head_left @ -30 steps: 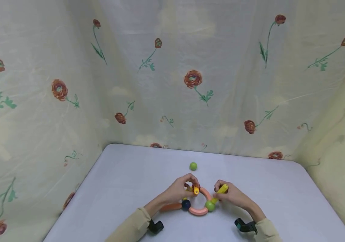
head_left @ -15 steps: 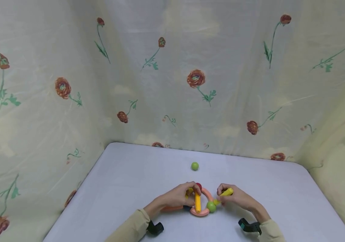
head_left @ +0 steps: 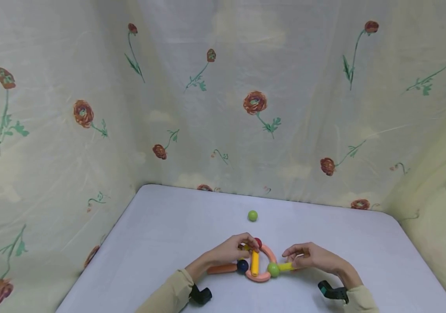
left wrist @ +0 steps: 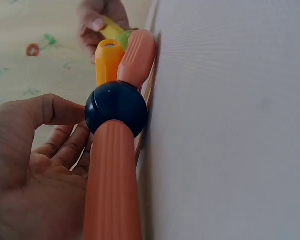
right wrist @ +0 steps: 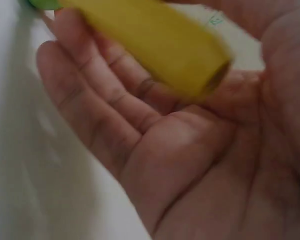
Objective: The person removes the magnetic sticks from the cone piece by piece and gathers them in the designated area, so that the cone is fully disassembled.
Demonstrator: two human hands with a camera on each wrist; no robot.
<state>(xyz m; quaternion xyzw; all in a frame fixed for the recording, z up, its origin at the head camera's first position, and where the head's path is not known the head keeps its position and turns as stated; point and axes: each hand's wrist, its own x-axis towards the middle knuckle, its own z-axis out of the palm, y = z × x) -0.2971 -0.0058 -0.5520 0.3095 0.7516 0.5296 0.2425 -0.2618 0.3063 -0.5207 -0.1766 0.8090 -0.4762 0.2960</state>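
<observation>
My left hand (head_left: 232, 251) pinches the upper end of an orange-yellow building rod (head_left: 255, 264), close to a red ball (head_left: 258, 242); the fingertips are hidden behind a dark blue ball (left wrist: 116, 110) in the left wrist view. My right hand (head_left: 316, 255) has loosely bent fingers, its index finger apart from a yellow rod (head_left: 286, 267). That rod lies along the palm in the right wrist view, blurred, its other end at a green ball (head_left: 273, 269). Curved coral rods (head_left: 268, 252) link the balls into a ring. A straight coral rod (left wrist: 113, 185) extends left from the blue ball.
A loose green ball (head_left: 252, 215) lies farther back on the white table (head_left: 191, 221). A flower-printed curtain (head_left: 191, 108) surrounds the table at the back and sides. Each wrist wears a black camera mount, such as the right one (head_left: 332, 292).
The orange-yellow rod has swung from pointing outward to lying down toward the front. The yellow rod has lowered toward the table, and my right hand's fingers have loosened, moving slightly right.
</observation>
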